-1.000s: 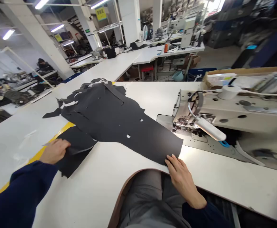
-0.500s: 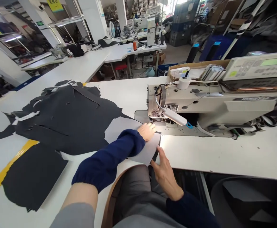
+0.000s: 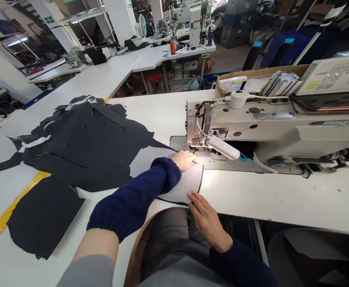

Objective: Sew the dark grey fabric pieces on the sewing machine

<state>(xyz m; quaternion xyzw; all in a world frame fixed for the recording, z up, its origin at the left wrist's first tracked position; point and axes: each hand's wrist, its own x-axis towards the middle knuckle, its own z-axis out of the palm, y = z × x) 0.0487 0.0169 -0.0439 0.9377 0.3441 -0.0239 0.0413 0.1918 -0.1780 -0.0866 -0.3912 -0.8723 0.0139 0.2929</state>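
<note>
A light grey fabric piece with black edges (image 3: 182, 186) lies at the table's front edge, just before the sewing machine's needle area (image 3: 196, 148). My left hand (image 3: 184, 160) rests flat on its far part, fingertips close to the presser foot. At the near right corner, my right hand (image 3: 206, 221) lays its outstretched fingers on the piece; its thumb is mostly hidden. Neither hand is closed around anything. To the left, a pile of black fabric pieces (image 3: 102, 147) reaches up to the grey one. My left forearm, in a navy sleeve cover, crosses over the grey fabric.
The machine's lamp (image 3: 223, 147) hangs before its head. A cardboard box (image 3: 261, 73) of supplies stands behind it, beside a control panel (image 3: 332, 75). A stack of black pieces (image 3: 45, 217) lies at the front left. Further machines (image 3: 195, 26) stand at the back.
My right hand has let go of the fabric's right edge and now lies with fingers on its near corner. The fabric lies flatter. My left hand has shifted slightly left; the view has turned slightly.
</note>
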